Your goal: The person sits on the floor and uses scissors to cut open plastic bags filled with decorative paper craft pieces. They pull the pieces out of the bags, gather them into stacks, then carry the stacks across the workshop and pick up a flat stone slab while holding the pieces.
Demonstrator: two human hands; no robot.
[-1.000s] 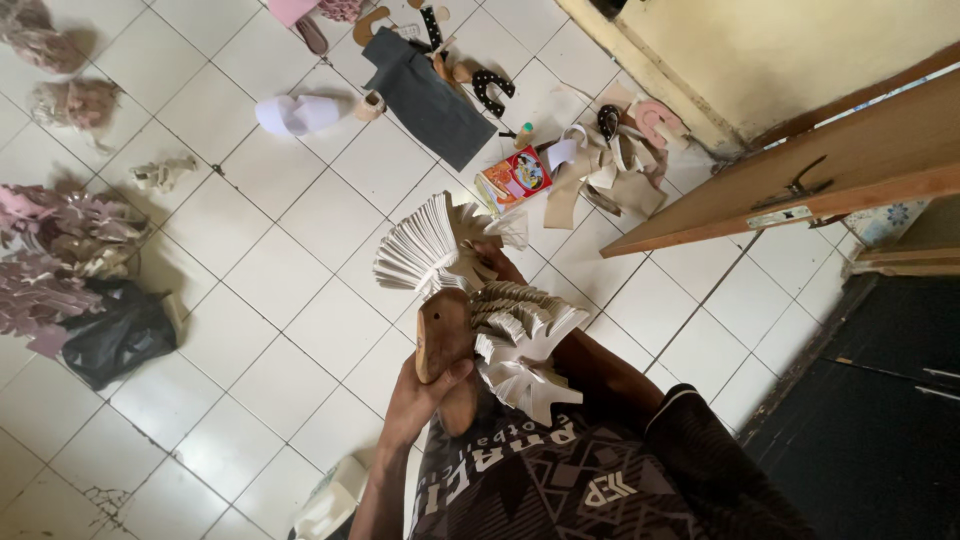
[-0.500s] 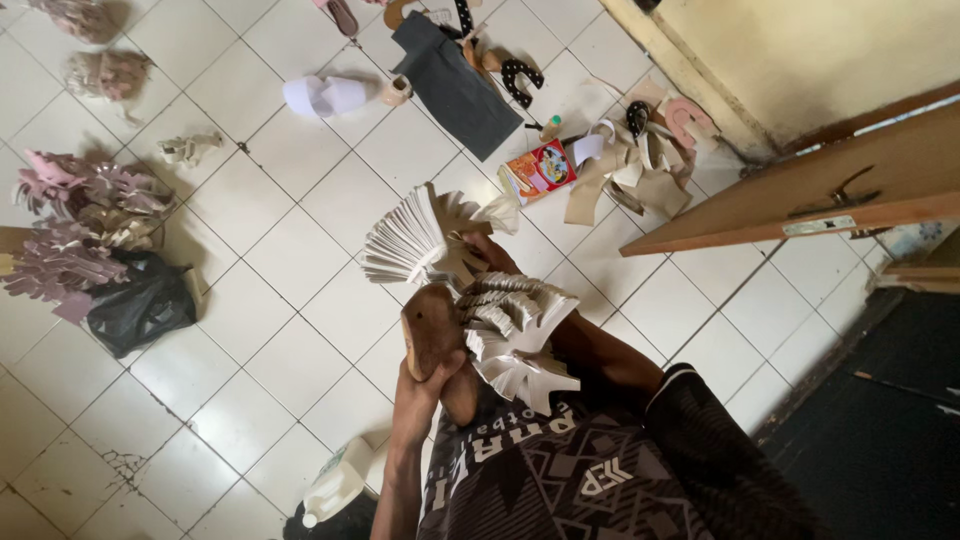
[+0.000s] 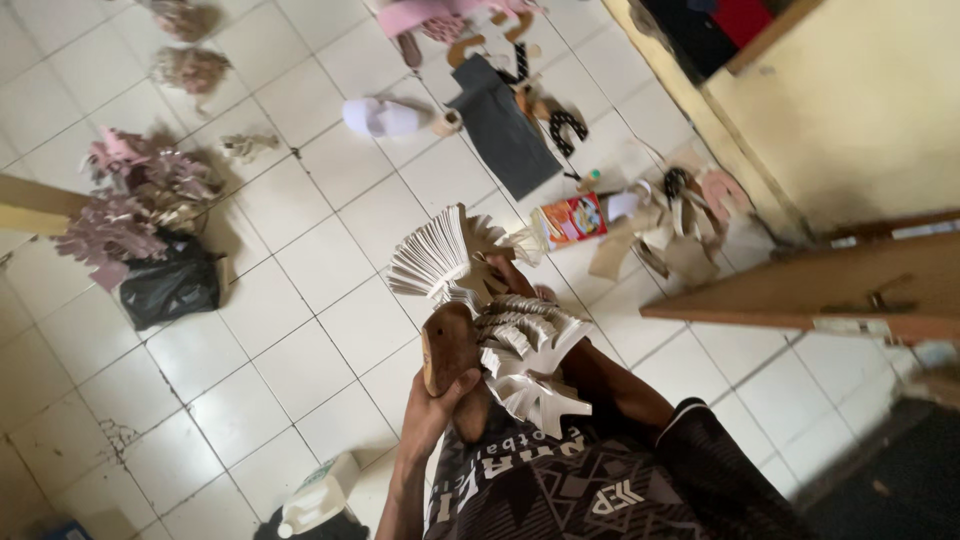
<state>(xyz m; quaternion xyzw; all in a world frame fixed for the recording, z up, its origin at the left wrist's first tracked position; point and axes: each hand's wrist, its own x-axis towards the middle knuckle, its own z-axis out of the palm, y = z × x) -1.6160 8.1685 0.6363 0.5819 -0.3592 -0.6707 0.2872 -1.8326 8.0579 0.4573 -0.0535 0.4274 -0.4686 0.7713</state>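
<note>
Underfoot, open white tiles (image 3: 300, 330) to the left of the hands; a black bag (image 3: 170, 288) and pink scraps (image 3: 130, 205) well off near the left edge, a door (image 3: 820, 290) close on the right. Left hand (image 3: 435, 405) raised from the lap, forearm steep, fingers wrapped round the lower end of a brown sole (image 3: 448, 348). Right hand (image 3: 515, 280) mostly hidden behind a fan of white cut-outs (image 3: 440, 255); grip impossible to tell. More cut-outs stacked just beside the sole.
</note>
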